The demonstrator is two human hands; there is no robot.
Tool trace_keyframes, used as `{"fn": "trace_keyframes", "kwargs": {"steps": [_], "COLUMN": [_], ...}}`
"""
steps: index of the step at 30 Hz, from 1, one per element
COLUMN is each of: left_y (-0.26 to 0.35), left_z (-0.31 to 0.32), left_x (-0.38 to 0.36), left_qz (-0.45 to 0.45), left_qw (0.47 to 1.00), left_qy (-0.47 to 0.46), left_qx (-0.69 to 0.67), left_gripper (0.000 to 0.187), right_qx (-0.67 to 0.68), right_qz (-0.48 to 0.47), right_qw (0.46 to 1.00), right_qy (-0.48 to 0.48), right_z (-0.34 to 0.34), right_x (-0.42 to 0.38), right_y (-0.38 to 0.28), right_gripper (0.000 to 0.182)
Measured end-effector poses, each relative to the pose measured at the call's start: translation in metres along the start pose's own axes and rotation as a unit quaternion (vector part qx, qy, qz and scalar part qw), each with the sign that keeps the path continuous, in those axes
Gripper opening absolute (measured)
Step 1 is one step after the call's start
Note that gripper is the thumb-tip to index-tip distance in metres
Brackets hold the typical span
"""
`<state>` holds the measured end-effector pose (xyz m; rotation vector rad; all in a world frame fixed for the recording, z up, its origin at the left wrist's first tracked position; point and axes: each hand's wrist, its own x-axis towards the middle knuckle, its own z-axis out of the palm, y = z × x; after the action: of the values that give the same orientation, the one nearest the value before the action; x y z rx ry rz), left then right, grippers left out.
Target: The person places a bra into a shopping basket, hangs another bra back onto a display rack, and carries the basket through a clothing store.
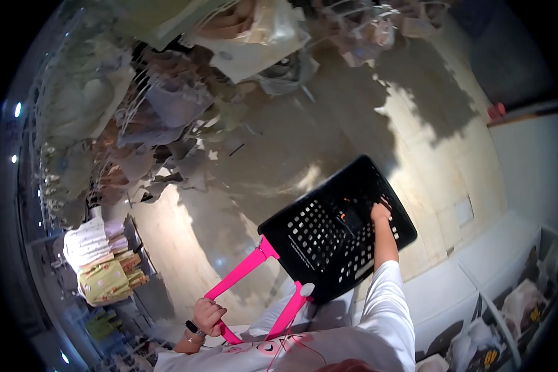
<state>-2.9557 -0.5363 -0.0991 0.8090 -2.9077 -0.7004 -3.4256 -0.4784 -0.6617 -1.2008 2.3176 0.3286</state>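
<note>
A black plastic shopping basket with a perforated base and sides is tilted in front of my body. My left hand, with a dark watch on the wrist, is wrapped round the basket's pink handle. Inside the basket, near its far right side, is my right hand. Its fingers look curled against something dark that I cannot make out. A small dark item with orange spots lies in the basket, left of that hand.
Bras and other underwear hang in rows at the upper left. Folded clothes are stacked on a shelf at left. White drawers or bins with bagged goods line the lower right. Pale floor lies beyond the basket.
</note>
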Motion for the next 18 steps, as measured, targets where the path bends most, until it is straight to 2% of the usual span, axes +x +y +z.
{"fn": "trace_keyframes", "kwargs": {"steps": [1,2,3,4,5,8,11,13,15,16,18], "left_y": [-0.002,-0.003,-0.003,-0.004,-0.003,-0.007,-0.016,-0.019,-0.024,-0.027,-0.031], "left_z": [0.000,0.001,0.001,0.000,-0.001,0.001,-0.003,-0.003,0.000,0.000,-0.001], "left_x": [-0.008,-0.010,-0.012,-0.015,-0.017,-0.020,-0.025,-0.027,-0.039,-0.039,-0.041], "left_qz": [-0.004,-0.009,-0.013,-0.016,-0.023,-0.030,-0.036,-0.041,-0.051,-0.049,-0.047], "left_qw": [1.000,1.000,1.000,0.999,0.999,0.999,0.999,0.999,0.997,0.997,0.997], "left_qy": [-0.018,-0.021,-0.024,-0.028,-0.034,-0.021,-0.031,-0.035,-0.049,-0.055,-0.067], "left_qx": [0.006,0.008,0.008,0.007,0.007,0.010,-0.006,-0.003,0.011,0.010,0.010], "left_gripper": [0.033,0.034,0.034,0.034,0.034,0.034,0.033,0.033,0.033,0.033,0.034], "right_qx": [0.029,0.019,-0.023,-0.001,0.058,-0.017,0.028,0.056,0.096,0.160,0.201], "right_qz": [0.016,0.049,0.068,0.057,0.081,0.055,0.028,0.007,-0.043,-0.029,-0.005], "right_qw": [0.993,0.990,0.980,0.963,0.960,0.954,0.983,0.996,0.994,0.983,0.978], "right_qy": [-0.114,-0.129,-0.187,-0.262,-0.260,-0.293,-0.177,-0.065,0.034,0.088,0.061], "right_z": [-0.045,-0.037,-0.050,-0.047,-0.041,-0.035,-0.033,-0.036,-0.012,-0.011,-0.015], "right_x": [-0.003,0.005,0.002,0.006,0.004,-0.012,-0.014,0.003,0.024,0.023,0.030], "right_y": [-0.008,-0.010,-0.015,-0.012,-0.014,-0.013,-0.016,-0.019,-0.017,-0.021,-0.030], "right_gripper": [0.035,0.034,0.033,0.031,0.029,0.029,0.033,0.036,0.040,0.038,0.039]}}
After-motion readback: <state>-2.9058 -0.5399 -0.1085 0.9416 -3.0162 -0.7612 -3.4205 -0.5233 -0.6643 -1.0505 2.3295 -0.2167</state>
